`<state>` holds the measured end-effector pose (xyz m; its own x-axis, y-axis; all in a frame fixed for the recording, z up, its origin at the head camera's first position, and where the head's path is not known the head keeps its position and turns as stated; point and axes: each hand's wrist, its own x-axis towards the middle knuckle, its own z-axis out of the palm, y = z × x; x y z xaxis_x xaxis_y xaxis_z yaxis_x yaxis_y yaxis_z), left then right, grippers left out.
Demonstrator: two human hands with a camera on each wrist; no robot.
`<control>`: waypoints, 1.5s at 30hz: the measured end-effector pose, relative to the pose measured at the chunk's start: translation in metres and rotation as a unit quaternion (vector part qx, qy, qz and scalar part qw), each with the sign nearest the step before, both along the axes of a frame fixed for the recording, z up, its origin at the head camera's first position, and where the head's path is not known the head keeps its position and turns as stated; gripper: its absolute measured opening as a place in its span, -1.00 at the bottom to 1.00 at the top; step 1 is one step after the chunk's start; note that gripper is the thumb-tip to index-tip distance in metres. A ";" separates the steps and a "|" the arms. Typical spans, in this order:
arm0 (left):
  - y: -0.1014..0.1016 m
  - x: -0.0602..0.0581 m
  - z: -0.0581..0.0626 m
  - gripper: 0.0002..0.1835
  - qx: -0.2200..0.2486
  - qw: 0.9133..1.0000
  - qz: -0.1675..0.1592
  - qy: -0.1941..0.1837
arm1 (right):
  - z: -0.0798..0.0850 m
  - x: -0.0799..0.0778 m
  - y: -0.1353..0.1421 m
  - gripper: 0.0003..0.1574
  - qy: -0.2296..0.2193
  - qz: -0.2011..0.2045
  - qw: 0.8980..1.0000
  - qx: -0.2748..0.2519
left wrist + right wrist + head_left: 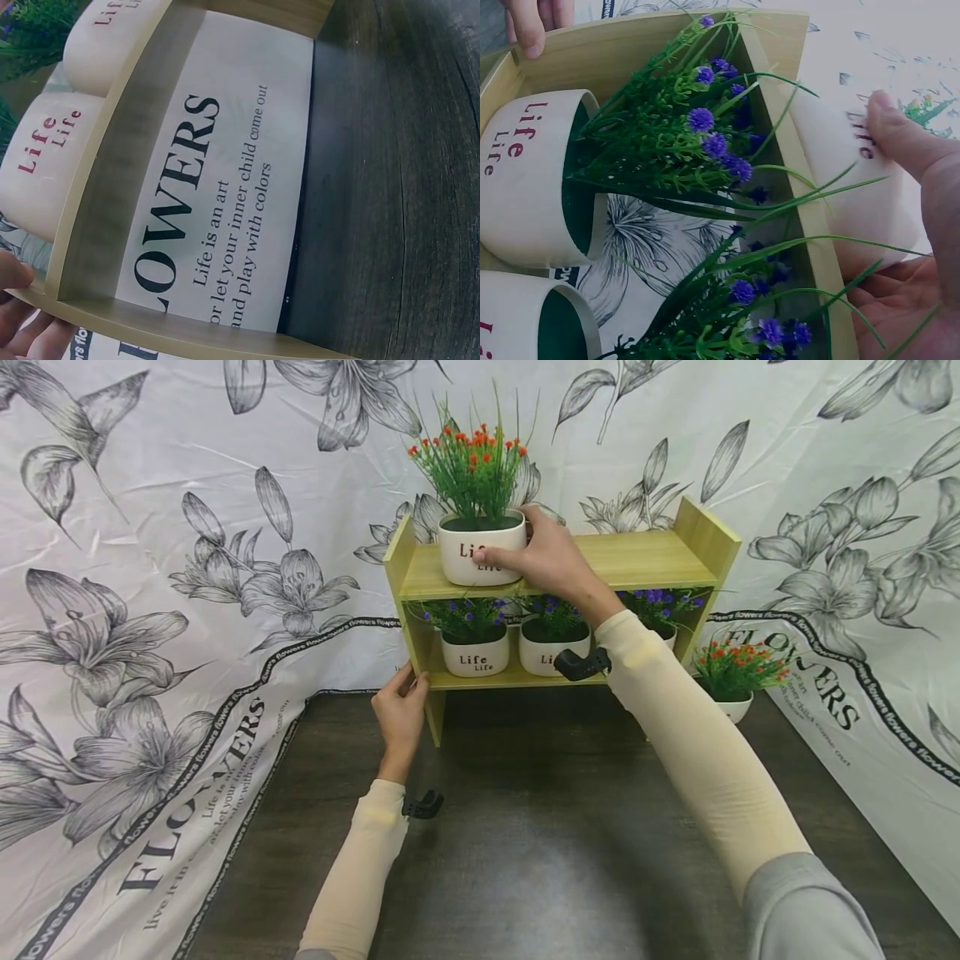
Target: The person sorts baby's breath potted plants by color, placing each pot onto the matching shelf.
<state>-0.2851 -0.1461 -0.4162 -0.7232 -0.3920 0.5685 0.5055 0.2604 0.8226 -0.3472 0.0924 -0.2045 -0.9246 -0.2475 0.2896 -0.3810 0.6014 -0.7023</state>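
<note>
My right hand [551, 556] grips a white oval pot [468, 547] lettered "Life", its thumb across the front. Red flowers and green blades [476, 464] rise from that pot, which stands upright at the left end of the top board of a light wooden shelf [637, 556]. In the right wrist view the thumb [904, 139] presses the pot's lettered side while the other fingers lie round it. Low on the shelf's left side panel, my left hand [401, 714] pinches the panel's front edge between thumb and fingers. The left wrist view shows those fingertips [15, 270] at the shelf corner.
Three white pots with purple flowers stand on the lower board, among them the left one [475, 652] and the middle one [543, 647]. Another red-flowered pot [738, 681] sits on the dark table [525, 827] right of the shelf. Floral cloth [247, 552] hangs behind.
</note>
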 end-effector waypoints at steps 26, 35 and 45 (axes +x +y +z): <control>0.003 0.000 0.000 -0.68 0.010 1.000 -0.005 0.000 | 0.004 0.013 0.015 0.14 0.018 -0.004 1.000 -0.024; -0.010 -0.025 -0.026 -0.67 0.003 1.000 -0.009 0.004 | 0.013 0.052 0.046 -0.38 0.152 -0.029 0.987 -0.046; -0.001 -0.014 -0.013 -0.68 0.002 1.000 0.005 0.008 | -0.011 0.094 0.097 -0.64 0.238 -0.047 0.970 -0.010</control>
